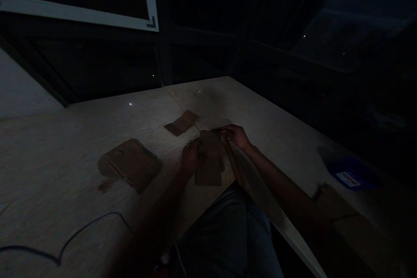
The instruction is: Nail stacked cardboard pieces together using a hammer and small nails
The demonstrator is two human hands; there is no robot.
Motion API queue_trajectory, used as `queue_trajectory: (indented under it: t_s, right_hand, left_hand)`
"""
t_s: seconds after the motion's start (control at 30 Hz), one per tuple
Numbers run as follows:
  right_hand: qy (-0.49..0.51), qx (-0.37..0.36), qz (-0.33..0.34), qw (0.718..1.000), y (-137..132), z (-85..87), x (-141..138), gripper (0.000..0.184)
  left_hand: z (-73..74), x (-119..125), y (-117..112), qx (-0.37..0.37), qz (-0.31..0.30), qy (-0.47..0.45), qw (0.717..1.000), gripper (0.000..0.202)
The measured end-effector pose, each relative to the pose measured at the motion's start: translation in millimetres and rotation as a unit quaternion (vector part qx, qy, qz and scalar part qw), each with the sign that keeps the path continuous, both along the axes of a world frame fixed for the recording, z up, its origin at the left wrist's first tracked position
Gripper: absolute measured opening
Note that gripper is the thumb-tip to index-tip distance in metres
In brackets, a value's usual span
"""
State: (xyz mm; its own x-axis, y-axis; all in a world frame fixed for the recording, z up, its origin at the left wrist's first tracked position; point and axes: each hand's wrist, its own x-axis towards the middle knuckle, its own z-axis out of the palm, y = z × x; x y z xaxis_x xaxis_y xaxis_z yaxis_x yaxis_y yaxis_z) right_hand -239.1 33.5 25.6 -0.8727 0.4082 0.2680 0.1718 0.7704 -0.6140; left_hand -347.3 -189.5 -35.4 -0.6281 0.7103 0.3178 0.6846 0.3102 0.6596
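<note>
The scene is very dark. A folded piece of cardboard [209, 163] stands between my hands near the table's front edge. My left hand [190, 156] is closed on its left side, with the fingers partly hidden. At its upper right, my right hand [239, 136] has its fingers pinched together. A narrow cardboard strip [233, 163] runs down from those fingers, beside the larger piece. Just beyond my left hand lies a small flat cardboard piece [181, 122]. Farther left is a larger folded cardboard piece [132, 163].
On the right rests a blue container [350, 173] with a white label, and more cardboard [339, 204] lies nearer me. A dark cable [87, 226] curves across the lower left of the pale tabletop [156, 104]. Dark window panes border the back and right.
</note>
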Motion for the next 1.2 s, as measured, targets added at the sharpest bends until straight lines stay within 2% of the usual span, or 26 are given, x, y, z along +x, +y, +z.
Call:
queue_trajectory:
  t_s: [0.13, 0.27, 0.37, 0.47, 0.57, 0.7, 0.77, 0.87, 0.97, 1.07, 1.13, 1.2]
  right_hand:
    - [-0.024, -0.032, -0.095, 0.995, 31.2, -14.2, 24.1, 0.021]
    - [-0.047, -0.067, -0.118, 0.99, 30.2, -30.4, 33.9, 0.023]
    - [-0.037, -0.065, -0.13, 0.989, 24.0, -29.5, 34.6, 0.03]
    - [-0.015, -0.034, -0.144, 0.989, 16.4, -19.0, 32.2, 0.037]
    - [-0.016, -0.01, -0.108, 0.994, -4.4, -10.9, 20.4, 0.039]
    - [-0.052, 0.005, 0.004, 0.999, -52.2, -10.8, -9.0, 0.02]
    - [-0.082, 0.045, 0.044, 0.995, -72.5, -10.9, -23.1, 0.02]
    - [-0.108, 0.078, 0.081, 0.988, -87.6, -8.0, -37.2, 0.02]
    - [-0.095, 0.071, 0.107, 0.987, -87.5, -4.2, -41.6, 0.021]
    - [-0.072, 0.063, 0.122, 0.988, -76.6, -2.3, -36.6, 0.025]
    - [-0.049, 0.057, 0.089, 0.993, -61.4, -2.1, -28.2, 0.029]
    - [-0.023, 0.051, 0.011, 0.998, -39.7, -2.8, -15.8, 0.031]
  left_hand:
    - [1.2, 0.1, -0.7, 0.01, -0.006, -0.003, 1.0, 0.056]
    - [-2.5, -1.9, -1.2, 0.021, -0.008, -0.008, 1.0, 0.057]
    - [-5.5, -3.6, -0.8, 0.026, -0.011, -0.013, 1.0, 0.058]
    - [-6.4, -3.9, -0.1, 0.026, -0.011, -0.012, 1.0, 0.059]
    - [-5.8, -2.8, 0.4, 0.024, -0.008, -0.01, 1.0, 0.06]
    - [-5.2, -1.8, 1.2, 0.014, -0.002, -0.009, 1.0, 0.063]
    - [-4.8, -1.5, 1.4, 0.011, -0.001, -0.013, 1.0, 0.065]
    - [-3.1, -0.3, 1.4, 0.01, 0.001, -0.022, 1.0, 0.069]
    - [-0.3, 1.5, 0.8, 0.01, -0.002, -0.024, 1.0, 0.069]
    - [1.5, 2.2, 0.3, 0.012, -0.012, -0.02, 1.0, 0.067]
    - [1.4, 1.9, 0.2, 0.016, -0.018, -0.019, 1.0, 0.065]
    - [0.4, 1.3, 0.4, 0.015, -0.015, -0.017, 1.0, 0.063]
